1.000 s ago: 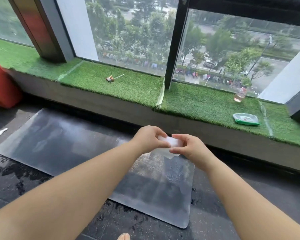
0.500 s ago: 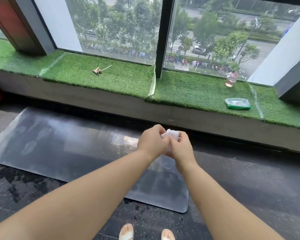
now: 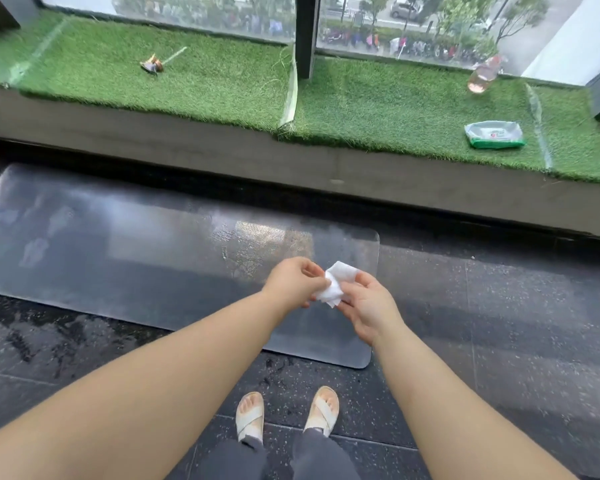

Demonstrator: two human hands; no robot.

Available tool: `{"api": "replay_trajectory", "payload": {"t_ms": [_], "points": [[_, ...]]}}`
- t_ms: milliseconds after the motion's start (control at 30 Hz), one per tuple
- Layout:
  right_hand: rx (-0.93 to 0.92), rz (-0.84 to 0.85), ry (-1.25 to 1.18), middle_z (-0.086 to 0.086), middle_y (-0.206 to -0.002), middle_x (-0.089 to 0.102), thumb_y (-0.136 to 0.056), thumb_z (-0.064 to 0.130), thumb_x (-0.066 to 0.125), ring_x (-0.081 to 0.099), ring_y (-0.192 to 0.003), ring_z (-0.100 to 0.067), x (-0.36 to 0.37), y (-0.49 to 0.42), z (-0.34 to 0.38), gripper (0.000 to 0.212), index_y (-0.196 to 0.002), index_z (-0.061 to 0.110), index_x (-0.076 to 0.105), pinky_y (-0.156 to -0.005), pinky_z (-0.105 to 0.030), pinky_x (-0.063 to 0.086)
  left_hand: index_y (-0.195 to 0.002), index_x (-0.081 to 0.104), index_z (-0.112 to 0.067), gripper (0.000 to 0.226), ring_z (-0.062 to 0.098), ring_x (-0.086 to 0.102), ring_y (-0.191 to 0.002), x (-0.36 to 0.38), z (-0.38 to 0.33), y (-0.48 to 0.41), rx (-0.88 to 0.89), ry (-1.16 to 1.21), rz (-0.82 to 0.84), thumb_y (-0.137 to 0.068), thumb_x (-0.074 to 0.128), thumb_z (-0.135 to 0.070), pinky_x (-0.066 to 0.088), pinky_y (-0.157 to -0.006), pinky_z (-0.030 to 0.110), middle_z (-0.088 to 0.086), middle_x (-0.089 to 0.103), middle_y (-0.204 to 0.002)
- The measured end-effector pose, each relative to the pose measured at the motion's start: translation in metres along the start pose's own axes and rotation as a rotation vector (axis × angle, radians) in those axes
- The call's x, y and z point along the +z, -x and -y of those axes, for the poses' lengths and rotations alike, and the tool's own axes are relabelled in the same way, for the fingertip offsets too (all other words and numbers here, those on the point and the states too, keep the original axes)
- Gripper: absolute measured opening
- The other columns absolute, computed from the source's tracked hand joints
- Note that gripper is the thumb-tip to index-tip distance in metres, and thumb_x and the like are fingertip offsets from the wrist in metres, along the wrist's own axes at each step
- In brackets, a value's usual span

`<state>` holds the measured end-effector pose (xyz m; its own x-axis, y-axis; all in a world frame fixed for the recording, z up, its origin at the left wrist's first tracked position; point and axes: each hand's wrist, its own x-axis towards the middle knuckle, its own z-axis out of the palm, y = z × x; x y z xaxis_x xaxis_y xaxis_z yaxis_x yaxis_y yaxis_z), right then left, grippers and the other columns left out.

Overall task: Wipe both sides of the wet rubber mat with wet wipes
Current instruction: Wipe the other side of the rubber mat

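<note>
A long grey rubber mat (image 3: 125, 258) lies flat on the dark floor, wet and shiny, reaching from the left edge to just past the middle. Above its right end I hold a white wet wipe (image 3: 336, 284) between both hands. My left hand (image 3: 293, 285) pinches the wipe's left edge with curled fingers. My right hand (image 3: 368, 308) pinches its lower right side, palm turned up. The wipe is partly unfolded and crumpled. A green and white pack of wet wipes (image 3: 494, 134) lies on the fake grass ledge at the right.
A raised ledge covered in artificial grass (image 3: 378, 105) runs under the window behind the mat. On it lie a small brown object (image 3: 152, 65) at the left and a clear bottle (image 3: 482, 77) at the right. The floor is wet. My sandalled feet (image 3: 286, 415) stand just before the mat.
The view has tilted down and my feet have come into sight. My hands have drawn slightly apart and the wipe has opened out from a small folded wad.
</note>
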<state>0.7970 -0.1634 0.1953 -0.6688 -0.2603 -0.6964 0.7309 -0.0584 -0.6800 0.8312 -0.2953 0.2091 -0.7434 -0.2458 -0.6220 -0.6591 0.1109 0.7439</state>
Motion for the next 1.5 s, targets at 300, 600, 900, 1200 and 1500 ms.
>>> {"api": "replay_trajectory", "payload": {"t_ms": [300, 600, 900, 1200, 1500], "points": [[0.055, -0.047, 0.424, -0.008, -0.098, 0.070, -0.089, 0.015, 0.057, 0.066, -0.091, -0.027, -0.070, -0.162, -0.155, 0.016, -0.101, 0.020, 0.067, -0.084, -0.044, 0.052, -0.092, 0.059, -0.017, 0.019, 0.019, 0.060, -0.079, 0.093, 0.159, -0.151, -0.245, 0.059, -0.101, -0.084, 0.054, -0.001, 0.055, -0.066, 0.027, 0.005, 0.062, -0.096], [0.175, 0.020, 0.611, -0.012, -0.093, 0.061, -0.086, -0.007, 0.057, 0.059, -0.076, -0.021, -0.170, -0.343, -0.308, 0.028, -0.113, -0.005, 0.060, -0.077, -0.030, 0.055, -0.110, 0.059, -0.020, 0.022, 0.012, 0.058, -0.079, 0.154, 0.343, -0.311, -0.283, -0.077, 0.271, -0.091, 0.055, -0.011, 0.047, -0.066, 0.023, -0.003, 0.062, -0.091], [-0.165, -0.226, 1.024, 0.008, -0.096, 0.061, -0.088, 0.013, 0.054, 0.052, -0.084, -0.009, -0.272, -0.447, -0.407, 0.027, -0.102, 0.032, 0.067, -0.066, -0.015, 0.037, -0.139, 0.041, -0.028, 0.046, 0.019, 0.021, -0.138, 0.203, 0.479, -0.404, 0.003, -0.759, 0.323, -0.094, 0.042, -0.021, 0.031, -0.104, 0.031, -0.006, 0.030, -0.149], [-0.655, -0.198, 1.439, -0.017, -0.096, 0.057, -0.081, 0.003, 0.067, 0.053, -0.085, -0.036, -0.296, -0.468, -0.444, 0.022, -0.103, 0.008, 0.070, -0.070, -0.031, 0.043, -0.150, 0.013, -0.033, 0.062, 0.017, -0.012, -0.145, 0.229, 0.524, -0.399, 0.103, -1.067, 0.360, -0.095, 0.041, -0.032, 0.021, -0.115, 0.037, -0.010, -0.010, -0.158], [-0.609, 0.030, 1.390, 0.000, -0.088, 0.051, -0.091, 0.024, 0.056, 0.047, -0.077, -0.020, -0.256, -0.429, -0.500, 0.018, -0.101, 0.012, 0.065, -0.067, -0.026, 0.038, -0.151, 0.001, -0.031, 0.069, 0.015, -0.012, -0.145, 0.235, 0.561, -0.393, 0.262, -1.231, 0.120, -0.093, 0.040, -0.034, -0.004, -0.115, 0.044, -0.013, -0.014, -0.157]]}}
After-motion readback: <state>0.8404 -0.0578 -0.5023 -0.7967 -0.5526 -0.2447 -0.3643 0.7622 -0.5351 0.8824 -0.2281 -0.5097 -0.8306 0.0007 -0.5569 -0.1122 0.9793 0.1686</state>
